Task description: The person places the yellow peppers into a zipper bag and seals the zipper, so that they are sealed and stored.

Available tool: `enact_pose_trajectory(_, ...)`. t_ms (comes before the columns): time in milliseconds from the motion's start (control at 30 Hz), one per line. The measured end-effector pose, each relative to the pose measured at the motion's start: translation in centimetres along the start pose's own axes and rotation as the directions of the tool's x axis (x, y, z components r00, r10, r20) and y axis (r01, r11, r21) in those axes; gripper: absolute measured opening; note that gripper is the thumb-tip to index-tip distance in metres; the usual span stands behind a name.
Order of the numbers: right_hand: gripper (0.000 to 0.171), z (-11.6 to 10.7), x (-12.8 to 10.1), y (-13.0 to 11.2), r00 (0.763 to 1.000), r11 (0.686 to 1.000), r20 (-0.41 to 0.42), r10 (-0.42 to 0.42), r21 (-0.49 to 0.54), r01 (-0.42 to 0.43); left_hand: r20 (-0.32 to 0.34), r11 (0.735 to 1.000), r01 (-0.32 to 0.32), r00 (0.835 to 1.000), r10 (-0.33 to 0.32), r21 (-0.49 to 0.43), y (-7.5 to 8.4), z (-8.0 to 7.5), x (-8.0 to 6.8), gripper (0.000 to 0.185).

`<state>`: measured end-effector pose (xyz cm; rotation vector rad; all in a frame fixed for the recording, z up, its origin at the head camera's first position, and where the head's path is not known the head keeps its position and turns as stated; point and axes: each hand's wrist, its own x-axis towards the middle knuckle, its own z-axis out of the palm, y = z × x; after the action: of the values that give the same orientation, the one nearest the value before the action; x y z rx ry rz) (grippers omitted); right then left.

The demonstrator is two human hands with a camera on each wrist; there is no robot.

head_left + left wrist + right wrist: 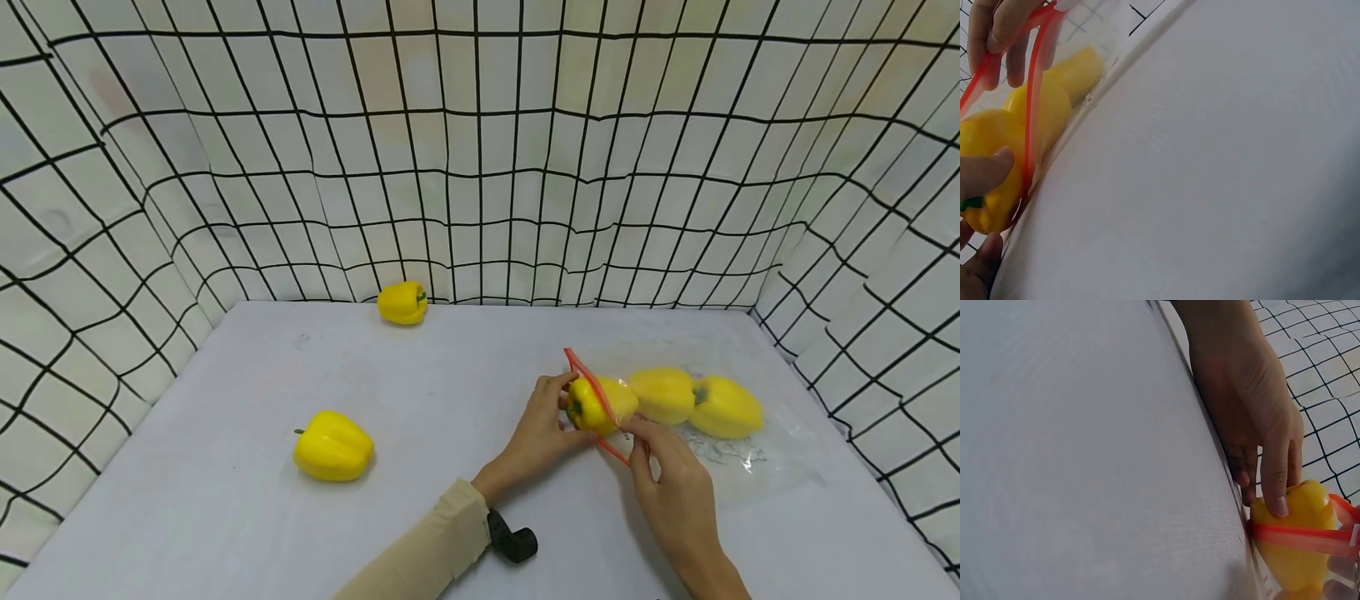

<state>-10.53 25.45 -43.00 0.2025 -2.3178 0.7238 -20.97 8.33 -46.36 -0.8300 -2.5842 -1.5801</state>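
A clear zip bag (783, 467) with a red-edged mouth (597, 388) lies on the right side of the table. Two yellow bell peppers, a middle one (660, 396) and a far one (727, 408), lie inside it. A third bell pepper (1300, 503) sits partly through the mouth, its green stem end outside. My left hand (540, 429) grips that pepper by its stem end, thumb on the near side. With thumb and fingers, my right hand (678, 487) pinches the red edge; in the left wrist view its fingers (1007, 28) hold the mouth apart.
One loose yellow bell pepper (333, 446) lies at the left of the white table (225, 517). Another pepper (402, 302) is at the back edge, by the black-gridded netting (480, 175) that surrounds the back and sides. A black device (513, 537) is on the left wrist.
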Motion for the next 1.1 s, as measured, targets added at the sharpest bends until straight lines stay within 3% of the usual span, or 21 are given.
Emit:
enact_pose_trajectory(233,0.029,0.13,0.03,0.04,1.000,1.000,0.001,-0.005,0.002,0.005,-0.032,0.997,0.007,0.999,-0.010,-0.076,-0.20,0.07,-0.31,0.081)
enact_pose_trajectory(433,0.028,0.16,0.00,0.07,1.000,1.000,0.005,-0.001,0.011,0.001,-0.039,0.994,0.048,0.998,-0.052,-0.095,-0.12,0.14,-0.43,0.062)
enact_pose_trajectory(733,0.031,0.24,-0.02,0.24,0.997,0.998,-0.055,-0.054,0.015,0.055,-0.038,0.996,-0.086,0.996,0.085,-0.021,-0.12,0.31,-0.39,0.033)
enact_pose_trajectory(1100,0.035,0.39,-0.19,0.30,0.994,0.997,-0.076,-0.074,0.025,0.076,-0.031,0.997,-0.080,0.996,0.080,0.002,0.15,0.31,-0.60,0.034)
